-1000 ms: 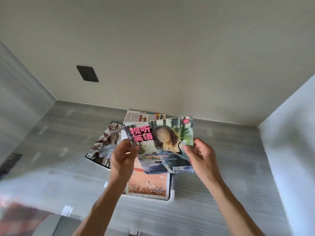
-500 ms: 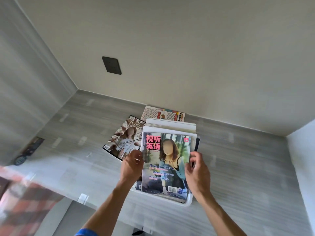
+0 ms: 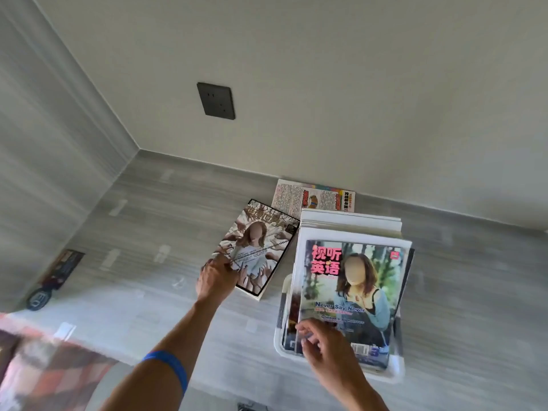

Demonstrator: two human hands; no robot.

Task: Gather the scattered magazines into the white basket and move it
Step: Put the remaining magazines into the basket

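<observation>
The white basket (image 3: 396,372) stands on the grey table near its front edge, stacked with magazines. On top lies a magazine with pink characters and a woman on its cover (image 3: 360,295). My right hand (image 3: 324,348) rests with loosely curled fingers on that cover's near left corner. Left of the basket, a dark-covered magazine (image 3: 262,247) lies flat on the table. My left hand (image 3: 218,277) touches its left edge with the fingertips. A third, colourful magazine (image 3: 314,197) lies against the back wall, behind the basket.
The grey table (image 3: 154,232) sits in a corner, with walls at the left and the back. A dark socket plate (image 3: 216,100) is on the back wall. A dark flat object (image 3: 60,268) lies at the far left. Checked cloth (image 3: 44,375) shows bottom left.
The pink-titled magazine went from the air down onto the stack in the basket. My left hand let go of it and moved left to the dark magazine.
</observation>
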